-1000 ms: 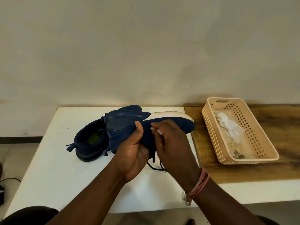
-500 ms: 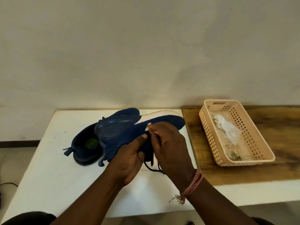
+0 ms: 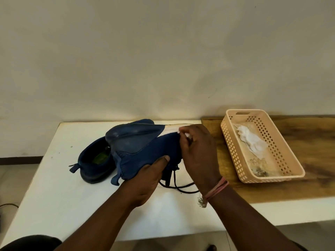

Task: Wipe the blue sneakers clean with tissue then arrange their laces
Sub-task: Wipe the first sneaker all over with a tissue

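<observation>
My left hand (image 3: 146, 180) grips a blue sneaker (image 3: 143, 144) by its collar and holds it on its side above the white table (image 3: 54, 205), white sole edge facing away. My right hand (image 3: 197, 153) pinches a small wad of white tissue (image 3: 188, 135) against the sneaker's toe end, near the sole. Dark laces (image 3: 177, 185) hang from the held shoe onto the table. The second blue sneaker (image 3: 94, 163) rests upright on the table behind and to the left, opening facing up, partly hidden by the held shoe.
A beige perforated plastic basket (image 3: 282, 171) sits on a wooden board (image 3: 317, 142) at the right; it holds crumpled white tissues (image 3: 252, 142) and some dirty scraps. A plain wall runs behind the table. A dark cable lies on the floor at far left.
My right hand with the tissue has slid along the sneaker from its middle toward the toe end. My left hand keeps its grip; the shoe has tilted slightly.
</observation>
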